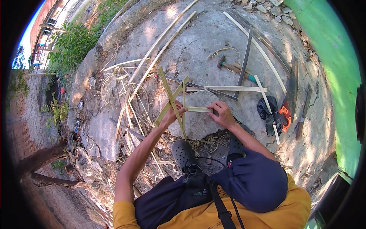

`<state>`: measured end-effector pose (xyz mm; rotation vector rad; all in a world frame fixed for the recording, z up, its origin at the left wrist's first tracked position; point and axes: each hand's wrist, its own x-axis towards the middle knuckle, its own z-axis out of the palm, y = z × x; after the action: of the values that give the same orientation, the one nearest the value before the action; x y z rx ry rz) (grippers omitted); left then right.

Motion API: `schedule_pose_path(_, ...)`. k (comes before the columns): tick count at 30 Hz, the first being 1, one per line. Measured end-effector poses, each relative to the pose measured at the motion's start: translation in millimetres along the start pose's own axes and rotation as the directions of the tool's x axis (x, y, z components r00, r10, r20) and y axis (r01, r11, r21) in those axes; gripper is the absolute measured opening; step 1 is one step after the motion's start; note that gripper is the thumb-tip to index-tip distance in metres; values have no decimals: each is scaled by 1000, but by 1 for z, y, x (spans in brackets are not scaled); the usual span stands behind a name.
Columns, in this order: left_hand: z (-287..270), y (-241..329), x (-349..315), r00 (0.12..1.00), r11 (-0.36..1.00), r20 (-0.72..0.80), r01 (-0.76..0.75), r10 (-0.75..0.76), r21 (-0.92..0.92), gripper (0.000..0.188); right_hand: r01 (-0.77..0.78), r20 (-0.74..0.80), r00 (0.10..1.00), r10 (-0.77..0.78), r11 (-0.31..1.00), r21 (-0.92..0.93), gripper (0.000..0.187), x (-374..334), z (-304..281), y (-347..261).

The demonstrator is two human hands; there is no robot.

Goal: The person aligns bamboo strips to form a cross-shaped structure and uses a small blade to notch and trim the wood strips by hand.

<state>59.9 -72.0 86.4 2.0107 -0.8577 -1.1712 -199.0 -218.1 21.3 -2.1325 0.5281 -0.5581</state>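
Observation:
Several flat, pale green bamboo strips (167, 87) cross one another in front of me, over a flat stone slab (194, 128). My left hand (175, 111) is closed round the place where they cross. One bamboo strip (197, 109) runs sideways from there to my right hand (223, 114), whose thumb and fingers pinch its right end. The fingertips of my left hand are partly hidden behind the strips. Beyond the slab, a long pale slat (244, 89) lies across the ground.
A hammer (230, 67) lies ahead. To the right are a handsaw (292, 84) with an orange handle, a long knife (304, 110) and a black plastic bag (262, 107). Long bamboo slats (162, 51) and thin shavings (110, 86) litter the left. A green wall (328, 38) bounds the right.

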Motion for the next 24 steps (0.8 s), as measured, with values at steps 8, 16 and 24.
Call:
schedule_pose_path(8, 1, -6, 2, 1000, 999, 14, -11, 11, -31, 43, -14, 16, 1000, 14, 1000, 0, 31, 0, 0, 0)
schedule_pose_path(16, 1, -15, 7, 999, 999, 18, -42, 42, 18, 45, 3, 9, 1000, -3, 1000, -1, 30, -1, 0, 1)
schedule_pose_path(24, 0, -21, 8, 999, 999, 27, -44, 44, -6, 47, 18, 6, 1000, -18, 1000, -13, 31, 1, 0, -2)
